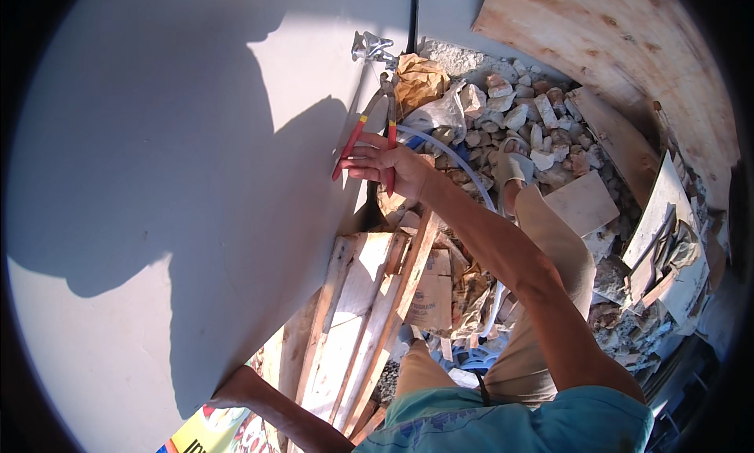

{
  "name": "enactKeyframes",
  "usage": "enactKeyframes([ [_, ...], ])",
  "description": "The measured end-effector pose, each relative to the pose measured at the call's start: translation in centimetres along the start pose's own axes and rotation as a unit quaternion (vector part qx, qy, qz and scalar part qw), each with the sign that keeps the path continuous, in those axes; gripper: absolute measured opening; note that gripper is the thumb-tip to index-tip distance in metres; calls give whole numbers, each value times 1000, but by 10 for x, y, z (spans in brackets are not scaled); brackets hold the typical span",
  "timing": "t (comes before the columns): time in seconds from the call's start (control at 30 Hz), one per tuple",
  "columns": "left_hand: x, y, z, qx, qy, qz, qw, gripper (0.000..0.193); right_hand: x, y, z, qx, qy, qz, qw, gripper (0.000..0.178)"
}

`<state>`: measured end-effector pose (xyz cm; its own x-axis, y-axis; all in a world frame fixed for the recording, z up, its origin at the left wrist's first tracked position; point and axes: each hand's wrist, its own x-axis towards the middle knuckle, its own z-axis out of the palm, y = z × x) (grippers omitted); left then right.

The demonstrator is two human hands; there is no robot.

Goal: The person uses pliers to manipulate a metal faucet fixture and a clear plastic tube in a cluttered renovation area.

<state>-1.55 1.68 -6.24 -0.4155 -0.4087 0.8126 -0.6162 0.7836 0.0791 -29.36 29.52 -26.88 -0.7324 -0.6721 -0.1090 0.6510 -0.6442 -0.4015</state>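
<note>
My right hand (400,166) is closed around the red-and-yellow handles of a pair of pincers (392,115). The handles are spread apart, and the dark jaws point up beside a large grey panel (141,123). Just above the jaws, a silver metal clamp (373,49) sits on the panel near its edge. Crumpled brown paper (420,82) lies right of the jaws. At the lower left, my left hand (236,388) rests at the panel's lower edge. Its fingers are hidden there, so its grip does not show.
Broken stones (530,115) cover the ground at the right, with my foot (514,166) among them. Wooden boards (369,312) lean along the panel. A pale hose (463,166) curves past my right forearm. A plywood sheet (613,52) stands at the far right.
</note>
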Motion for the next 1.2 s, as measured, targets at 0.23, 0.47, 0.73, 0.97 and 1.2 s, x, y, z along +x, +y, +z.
enactKeyframes([
  [0.23, -8, -17, 4, -1, -7, -83, 997, 34, 9, -1, -4, 18, -29, -15, 999, 64],
  [0.47, -8, -23, 5, -11, -4, -35, 999, 37, 10, -2, -8, 2, -46, -18, 999, 71],
  [0.73, -8, -17, 5, -19, 3, -20, 1000, 34, 9, -3, -4, 7, -64, -15, 998, 77],
  [0.97, -10, -13, 7, -34, -3, -26, 999, 29, 14, 2, 3, 29, -59, -47, 997, 73],
  [1.2, -12, -14, 7, -47, -13, -42, 998, 26, 20, 6, 5, 63, -92, -67, 991, 71],
])
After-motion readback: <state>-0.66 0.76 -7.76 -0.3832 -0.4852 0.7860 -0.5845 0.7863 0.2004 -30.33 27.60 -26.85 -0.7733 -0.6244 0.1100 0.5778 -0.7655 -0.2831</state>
